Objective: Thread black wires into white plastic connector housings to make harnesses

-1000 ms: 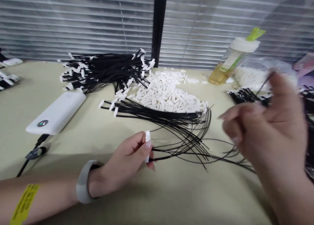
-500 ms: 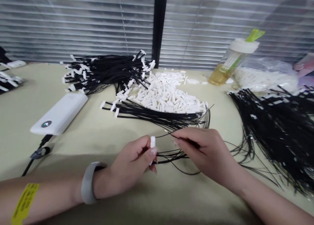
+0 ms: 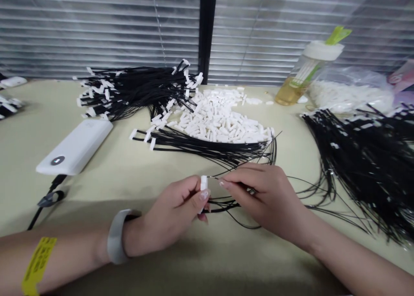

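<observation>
From the head view we look down on a pale tabletop (image 3: 129, 179). Low in the middle, our left hand (image 3: 174, 214) pinches a small white clip (image 3: 203, 183) upright between thumb and fingers. Our right hand (image 3: 261, 197) is closed narrowly on a thin black strand (image 3: 216, 178). The strand's tip is just beside the clip, and we cannot tell whether they touch. The right fingers hide the rest of that strand.

A few loose strands (image 3: 226, 207) lie under and between both hands. Just behind the hands a flat bundle (image 3: 207, 147) of black strands with white ends lies in front of a pile of loose white clips (image 3: 223, 121). A thicker capped bundle (image 3: 136, 89) lies at the back left. A large heap of black strands (image 3: 365, 158) spreads over the right side.

To the left is a white power bank (image 3: 76, 146), with a dark cable (image 3: 48, 197) running toward the near edge. At the far right we see a bottle (image 3: 307, 74) of yellowish liquid beside a clear bag (image 3: 352, 93) of white pieces.

Grey slatted blinds (image 3: 97, 29) run along the back of the room, split by a dark upright post (image 3: 205, 33).
</observation>
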Demonstrator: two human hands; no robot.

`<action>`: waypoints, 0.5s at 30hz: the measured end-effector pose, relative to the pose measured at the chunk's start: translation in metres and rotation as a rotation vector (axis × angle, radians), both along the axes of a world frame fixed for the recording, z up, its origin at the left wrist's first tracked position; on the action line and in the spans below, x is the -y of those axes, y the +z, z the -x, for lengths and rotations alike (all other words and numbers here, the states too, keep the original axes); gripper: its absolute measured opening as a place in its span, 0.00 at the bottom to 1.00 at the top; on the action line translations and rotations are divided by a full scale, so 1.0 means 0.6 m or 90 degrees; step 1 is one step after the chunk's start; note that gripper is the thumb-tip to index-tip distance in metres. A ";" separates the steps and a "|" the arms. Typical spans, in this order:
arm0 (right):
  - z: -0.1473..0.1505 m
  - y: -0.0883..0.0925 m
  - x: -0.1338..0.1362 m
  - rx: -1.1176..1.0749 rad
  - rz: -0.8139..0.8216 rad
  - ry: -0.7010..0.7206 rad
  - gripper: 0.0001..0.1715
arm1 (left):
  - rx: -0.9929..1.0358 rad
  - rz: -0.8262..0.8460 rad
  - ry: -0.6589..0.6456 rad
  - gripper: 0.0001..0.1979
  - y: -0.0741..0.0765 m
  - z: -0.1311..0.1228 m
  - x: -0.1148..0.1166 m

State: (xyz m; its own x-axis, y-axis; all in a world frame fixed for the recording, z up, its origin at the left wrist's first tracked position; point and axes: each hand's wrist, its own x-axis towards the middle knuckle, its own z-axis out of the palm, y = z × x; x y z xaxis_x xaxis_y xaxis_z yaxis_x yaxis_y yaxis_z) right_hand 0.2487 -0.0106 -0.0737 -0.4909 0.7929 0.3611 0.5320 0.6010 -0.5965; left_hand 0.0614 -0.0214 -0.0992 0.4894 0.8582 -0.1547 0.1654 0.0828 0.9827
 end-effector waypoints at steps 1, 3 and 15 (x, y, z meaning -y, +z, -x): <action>0.001 0.000 0.001 0.004 -0.004 -0.001 0.08 | -0.008 -0.003 0.000 0.11 0.001 -0.001 0.000; 0.002 -0.001 0.002 0.019 -0.011 -0.001 0.09 | -0.023 -0.009 -0.004 0.10 0.002 -0.002 0.000; -0.001 -0.015 0.002 0.148 -0.187 -0.016 0.10 | -0.100 -0.041 -0.024 0.12 0.000 0.001 0.002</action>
State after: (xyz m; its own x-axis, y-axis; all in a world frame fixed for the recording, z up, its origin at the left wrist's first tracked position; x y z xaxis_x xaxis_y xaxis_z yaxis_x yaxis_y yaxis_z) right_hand 0.2495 -0.0120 -0.0827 -0.5689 0.6846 0.4556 0.6495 0.7139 -0.2617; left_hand 0.0606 -0.0226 -0.0990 0.4962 0.8499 -0.1773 0.3190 0.0114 0.9477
